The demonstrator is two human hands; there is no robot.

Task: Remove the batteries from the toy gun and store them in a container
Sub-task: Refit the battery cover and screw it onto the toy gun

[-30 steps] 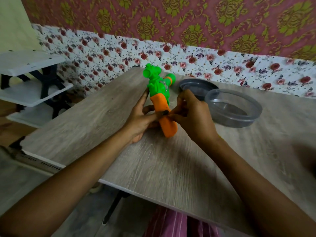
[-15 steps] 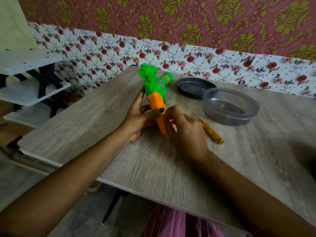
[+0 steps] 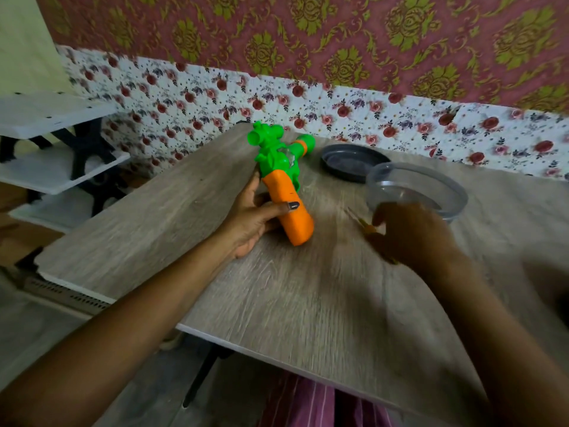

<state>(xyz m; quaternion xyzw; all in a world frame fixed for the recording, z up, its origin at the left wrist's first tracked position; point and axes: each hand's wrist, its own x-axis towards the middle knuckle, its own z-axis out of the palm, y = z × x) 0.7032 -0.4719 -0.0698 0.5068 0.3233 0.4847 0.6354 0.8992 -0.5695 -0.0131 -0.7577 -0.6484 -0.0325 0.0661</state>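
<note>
A grey wood-grain table [image 3: 308,297] fills most of the view, its far edge set against a wall papered in two bands: small red roses on white low down, gold medallions on dark pink above. To the left of the table stand white shelves [image 3: 46,167] on a black frame. At the table's near edge a bit of striped pink cloth [image 3: 304,402] shows below.

Toward the far right corner of the table sits a clear round container [image 3: 455,192], and nothing can be made out inside it. Just beyond it, nearer the far edge, lies a dark grey lid [image 3: 348,161], upturned and touching or nearly touching the container.

The toy gun [image 3: 286,183] stands tilted near the middle of the far half of the table, green body up and orange grip down, its butt on the tabletop. The left hand [image 3: 255,217] is wrapped around the orange grip, thumb across its front. The right hand [image 3: 412,235], blurred, is over the table in front of the container, fingers curled over a yellow-handled screwdriver [image 3: 368,227]; whether it actually grips the tool cannot be told
</note>
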